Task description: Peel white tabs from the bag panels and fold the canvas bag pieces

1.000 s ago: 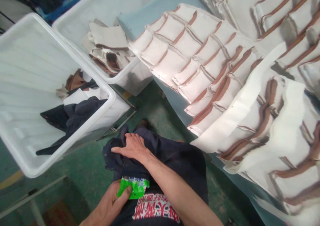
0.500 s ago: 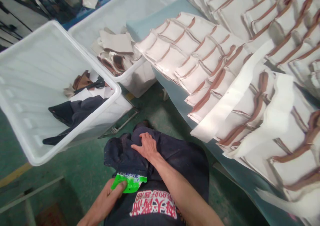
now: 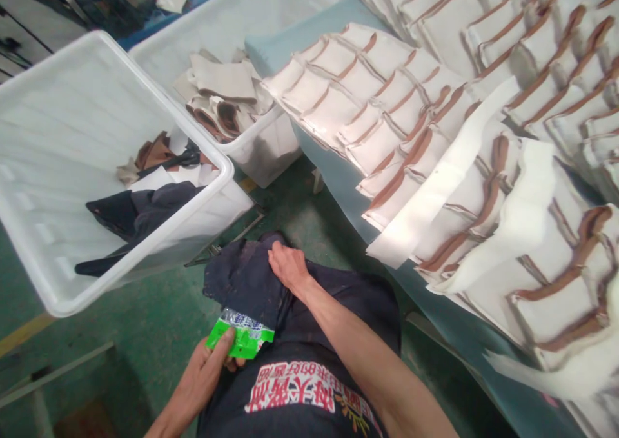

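Note:
My left hand [image 3: 209, 368] pinches a small green packet [image 3: 240, 338] at the edge of a dark blue cloth [image 3: 244, 283] draped over my lap. My right hand [image 3: 289, 267] lies on top of that cloth near its far end, fingers bent and pressing or gripping the fabric. Below the packet a dark apron with red and white lettering [image 3: 294, 389] covers my front.
A white plastic bin [image 3: 62, 306] with dark and brown cloth pieces stands at left. A second white bin [image 3: 271, 148] holding white and brown pieces is behind it. Rows of white pieces with brown trim [image 3: 387, 122] cover the pale blue table [image 3: 333, 180] at right. Green floor lies below.
My left hand has drawn the green packet down and to the left, more of it showing. My right hand has slid farther along the dark cloth and its fingers have curled.

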A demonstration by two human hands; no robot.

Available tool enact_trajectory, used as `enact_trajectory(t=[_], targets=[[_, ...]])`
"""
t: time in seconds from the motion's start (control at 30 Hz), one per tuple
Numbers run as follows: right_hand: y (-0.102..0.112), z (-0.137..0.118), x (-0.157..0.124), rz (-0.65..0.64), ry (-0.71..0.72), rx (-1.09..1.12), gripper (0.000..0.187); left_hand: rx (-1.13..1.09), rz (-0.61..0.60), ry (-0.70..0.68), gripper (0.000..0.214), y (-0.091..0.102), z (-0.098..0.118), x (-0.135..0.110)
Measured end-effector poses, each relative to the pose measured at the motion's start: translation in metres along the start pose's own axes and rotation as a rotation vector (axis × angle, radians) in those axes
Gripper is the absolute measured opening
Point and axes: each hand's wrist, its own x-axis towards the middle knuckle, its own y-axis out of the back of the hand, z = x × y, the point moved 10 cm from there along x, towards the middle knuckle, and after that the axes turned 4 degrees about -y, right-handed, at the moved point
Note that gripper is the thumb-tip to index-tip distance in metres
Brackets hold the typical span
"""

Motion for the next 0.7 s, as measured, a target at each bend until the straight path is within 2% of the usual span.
enact_trajectory(t=[0.07,0.17,0.3,0.4,0.47,0.53,0.6,0.67,0.7], targets=[[0.004,0.023,0.004,0.027,-0.106,-0.003,0.036,-0.025,-0.03,-0.006,0.082,0.0,0.003,0.0],[-0.008,0.05,0.0,0.025,-0.233,0.017,0.034,-0.073,-0.033,-0.031,0.08,0.004,0.009,-0.009],[-0.037,0.064,-0.016,-0.008,-0.336,0.104,0.034,-0.176,-0.026,0.004,0.073,0.012,0.008,-0.033],[-0.043,0.068,-0.024,-0.021,-0.372,0.218,0.032,-0.26,-0.032,0.064,0.068,0.018,0.007,-0.046],[-0.035,0.066,-0.027,-0.011,-0.359,0.328,0.031,-0.296,-0.044,0.07,0.066,0.022,0.015,-0.047],[-0.021,0.058,-0.032,0.006,-0.295,0.475,0.036,-0.313,-0.068,0.043,0.062,0.026,0.031,-0.042],[-0.009,0.043,-0.041,-0.012,-0.191,0.659,0.042,-0.293,-0.179,0.008,0.057,0.02,0.052,-0.033],[-0.005,0.023,-0.055,-0.104,-0.081,0.86,0.048,-0.264,-0.333,-0.022,0.056,0.006,0.074,-0.024],[-0.006,0.013,-0.065,-0.165,-0.034,0.959,0.056,-0.276,-0.372,-0.042,0.056,0.002,0.084,-0.018]])
